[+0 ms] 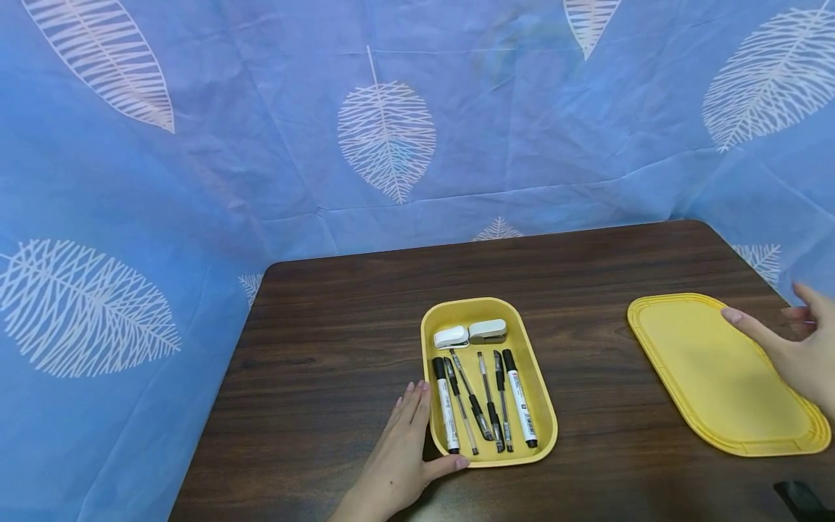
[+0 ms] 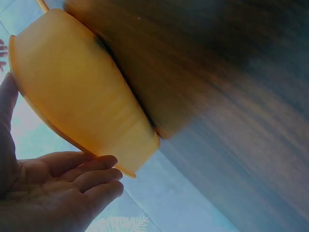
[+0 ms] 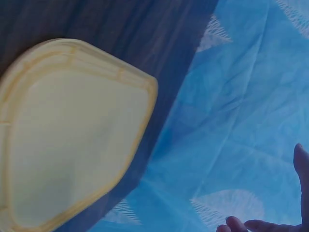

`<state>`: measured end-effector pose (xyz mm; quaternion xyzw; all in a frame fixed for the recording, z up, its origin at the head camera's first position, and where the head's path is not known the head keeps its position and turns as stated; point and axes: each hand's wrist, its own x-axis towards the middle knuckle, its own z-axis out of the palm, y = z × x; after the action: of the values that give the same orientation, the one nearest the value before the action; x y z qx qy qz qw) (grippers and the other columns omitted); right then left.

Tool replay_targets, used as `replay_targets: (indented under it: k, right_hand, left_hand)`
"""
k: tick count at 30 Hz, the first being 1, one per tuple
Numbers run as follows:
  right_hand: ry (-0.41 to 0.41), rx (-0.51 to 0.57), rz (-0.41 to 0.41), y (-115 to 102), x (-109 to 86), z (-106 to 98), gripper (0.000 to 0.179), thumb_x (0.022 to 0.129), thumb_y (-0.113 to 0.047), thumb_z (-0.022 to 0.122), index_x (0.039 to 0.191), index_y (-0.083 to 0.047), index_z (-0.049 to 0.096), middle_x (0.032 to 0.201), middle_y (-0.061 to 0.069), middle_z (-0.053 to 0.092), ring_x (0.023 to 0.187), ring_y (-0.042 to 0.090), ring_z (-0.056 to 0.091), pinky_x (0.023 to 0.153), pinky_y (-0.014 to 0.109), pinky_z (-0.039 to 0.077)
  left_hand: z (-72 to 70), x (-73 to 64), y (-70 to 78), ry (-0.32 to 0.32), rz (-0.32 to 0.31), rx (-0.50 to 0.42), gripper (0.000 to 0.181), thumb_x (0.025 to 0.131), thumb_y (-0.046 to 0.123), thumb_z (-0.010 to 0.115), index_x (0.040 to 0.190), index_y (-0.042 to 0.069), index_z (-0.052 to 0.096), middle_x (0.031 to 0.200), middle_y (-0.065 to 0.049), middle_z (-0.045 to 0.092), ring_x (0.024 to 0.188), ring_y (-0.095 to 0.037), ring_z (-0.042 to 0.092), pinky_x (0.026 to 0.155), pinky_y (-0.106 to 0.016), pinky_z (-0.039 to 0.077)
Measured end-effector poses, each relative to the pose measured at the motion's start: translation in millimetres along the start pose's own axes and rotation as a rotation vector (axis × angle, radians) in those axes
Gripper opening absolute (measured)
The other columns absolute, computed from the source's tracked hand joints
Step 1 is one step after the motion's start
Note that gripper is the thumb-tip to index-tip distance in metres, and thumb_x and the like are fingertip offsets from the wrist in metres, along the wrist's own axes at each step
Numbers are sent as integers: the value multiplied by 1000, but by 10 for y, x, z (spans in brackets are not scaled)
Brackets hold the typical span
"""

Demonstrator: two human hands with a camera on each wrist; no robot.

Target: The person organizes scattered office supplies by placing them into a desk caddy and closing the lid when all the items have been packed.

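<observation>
In the head view a yellow box stands in the middle of the wooden table. Inside, two small white staplers sit at its far end. Two whiteboard markers flank several black-gripped pens. My left hand rests against the box's near left corner, fingers along the left side and thumb at the front rim. In the left wrist view its straight fingers touch the rim. My right hand hovers over the right edge of a flat yellow lid, fingers spread and holding nothing.
The lid lies on the dark wooden table, to the right of the box. A black object shows at the lower right. Blue cloth with white leaf prints hangs behind and beside the table.
</observation>
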<state>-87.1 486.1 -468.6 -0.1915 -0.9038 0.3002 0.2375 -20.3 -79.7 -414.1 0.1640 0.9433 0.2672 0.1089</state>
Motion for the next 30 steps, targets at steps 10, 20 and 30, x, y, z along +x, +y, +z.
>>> replay_targets:
  k: [10,20,30]
  right_hand:
    - [-97,-31,34,359,-129,100,98,85,-37,73,156,-11,10,141,39,31,104,43,34,94,54,27]
    - [-195,-103,181,514,-381,55,107,86,-49,68,154,1,1,156,36,0,140,59,9,105,75,20]
    - [-300,-334,362,527,-559,12,127,78,-73,59,150,4,-11,155,33,-11,143,56,-3,107,74,18]
  left_hand:
    - [-3,5,8,-3,0,-1,105,78,60,69,153,2,23,160,-18,23,149,-35,19,118,-55,23]
    - [-21,7,12,-12,-5,3,105,78,61,68,153,3,22,160,-17,22,150,-33,18,119,-53,23]
    - [-21,10,16,-13,-6,1,105,79,61,67,153,3,22,160,-16,21,150,-32,18,120,-53,22]
